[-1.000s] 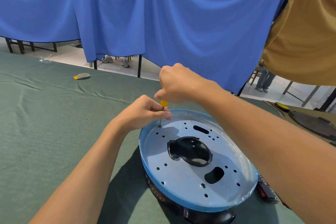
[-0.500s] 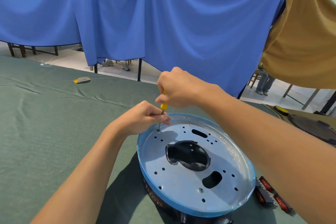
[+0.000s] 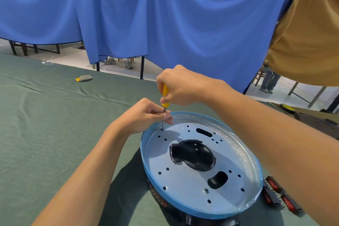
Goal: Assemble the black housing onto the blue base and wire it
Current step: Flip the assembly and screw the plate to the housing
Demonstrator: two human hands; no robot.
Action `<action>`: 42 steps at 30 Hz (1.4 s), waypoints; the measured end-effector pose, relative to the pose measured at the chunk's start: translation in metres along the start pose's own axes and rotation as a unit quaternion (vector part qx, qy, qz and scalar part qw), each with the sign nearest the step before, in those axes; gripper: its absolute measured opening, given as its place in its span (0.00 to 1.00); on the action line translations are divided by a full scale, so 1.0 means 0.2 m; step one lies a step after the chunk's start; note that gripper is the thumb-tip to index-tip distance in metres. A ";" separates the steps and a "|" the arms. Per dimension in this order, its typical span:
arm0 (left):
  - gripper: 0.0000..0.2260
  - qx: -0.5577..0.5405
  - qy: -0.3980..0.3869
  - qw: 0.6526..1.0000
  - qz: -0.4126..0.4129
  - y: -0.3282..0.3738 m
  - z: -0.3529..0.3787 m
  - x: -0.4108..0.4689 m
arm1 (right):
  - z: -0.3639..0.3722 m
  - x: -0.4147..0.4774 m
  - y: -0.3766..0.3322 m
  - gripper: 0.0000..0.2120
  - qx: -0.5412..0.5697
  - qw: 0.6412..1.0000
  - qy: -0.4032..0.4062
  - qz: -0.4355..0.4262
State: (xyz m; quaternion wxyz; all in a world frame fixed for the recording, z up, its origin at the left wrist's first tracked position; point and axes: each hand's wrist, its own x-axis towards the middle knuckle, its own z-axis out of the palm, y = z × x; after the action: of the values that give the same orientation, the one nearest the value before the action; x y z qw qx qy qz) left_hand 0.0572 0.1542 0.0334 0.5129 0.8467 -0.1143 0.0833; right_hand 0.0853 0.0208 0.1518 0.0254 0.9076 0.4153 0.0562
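The round blue base lies flat side up, a pale plate with several holes and a blue rim, on top of the black housing, whose edge shows under it at the front. My right hand grips a yellow-handled screwdriver upright, its tip in a hole at the plate's far-left edge. My left hand pinches the metal shaft just above the tip. A fitted screw shows near the plate's front.
Three red rocker switches lie on the green tablecloth right of the base. A yellow and grey scrap sits far left. A dark round part rests at the right edge. Blue and tan curtains hang behind.
My hands and the screwdriver stay at the same hole. More of the yellow handle shows now, and the view has shifted so the red switches have come into sight.
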 end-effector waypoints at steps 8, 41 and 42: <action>0.03 -0.023 0.065 0.998 -0.009 0.01 0.03 0.00 | 0.05 0.00 -0.01 0.17 0.009 0.992 0.067 0.108; 0.04 -0.013 0.059 0.998 -0.021 0.02 0.01 -0.01 | 0.05 0.03 -0.01 0.18 -0.033 0.996 0.062 0.050; 0.04 -0.014 0.042 0.999 -0.023 0.02 0.01 -0.01 | 0.05 0.03 0.00 0.19 -0.037 0.996 0.058 0.051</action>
State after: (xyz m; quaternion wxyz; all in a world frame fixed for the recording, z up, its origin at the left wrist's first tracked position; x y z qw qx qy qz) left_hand 0.0549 0.1498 0.0355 0.5309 0.8375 -0.0745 0.1060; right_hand 0.0896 0.0257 0.1432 0.0315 0.9214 0.3665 0.1253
